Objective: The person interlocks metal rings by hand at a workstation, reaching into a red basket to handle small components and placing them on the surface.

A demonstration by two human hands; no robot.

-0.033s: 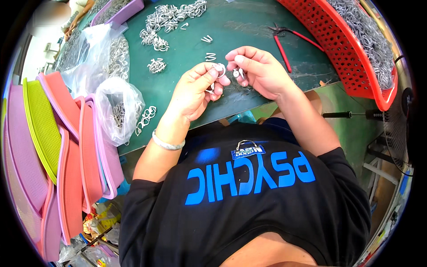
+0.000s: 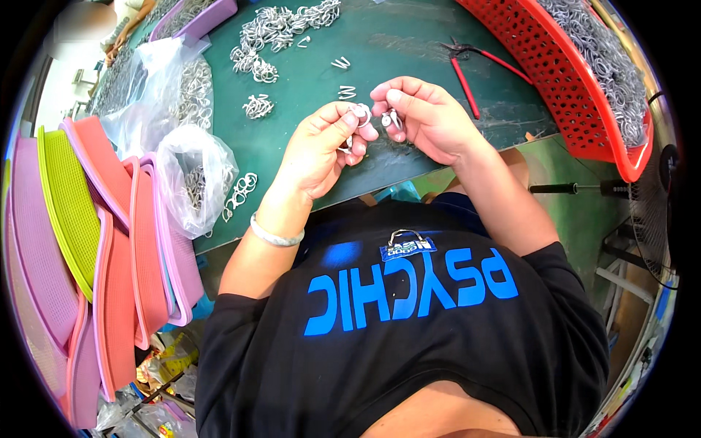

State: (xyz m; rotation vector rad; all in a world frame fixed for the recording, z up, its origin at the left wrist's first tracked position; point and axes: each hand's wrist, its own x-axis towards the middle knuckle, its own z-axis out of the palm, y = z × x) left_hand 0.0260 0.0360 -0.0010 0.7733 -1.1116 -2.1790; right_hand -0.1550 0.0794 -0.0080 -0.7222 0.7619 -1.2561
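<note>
Over the near edge of the green table (image 2: 409,44), my left hand (image 2: 321,150) pinches a small silver metal ring (image 2: 361,112) between thumb and fingers. My right hand (image 2: 431,117) is just beside it, fingers closed on a small silver clip (image 2: 391,119). The two pieces are almost touching between my hands. A pale bracelet (image 2: 274,235) sits on my left wrist. Loose silver clips (image 2: 346,92) lie on the table just beyond my hands.
Piles of silver clips (image 2: 281,25) lie at the far left of the table. Red-handled pliers (image 2: 467,77) lie right of my hands, near a red basket (image 2: 577,109) of metal rings. Clear bags (image 2: 193,182) of metal parts and stacked pink and green trays (image 2: 109,255) are on my left.
</note>
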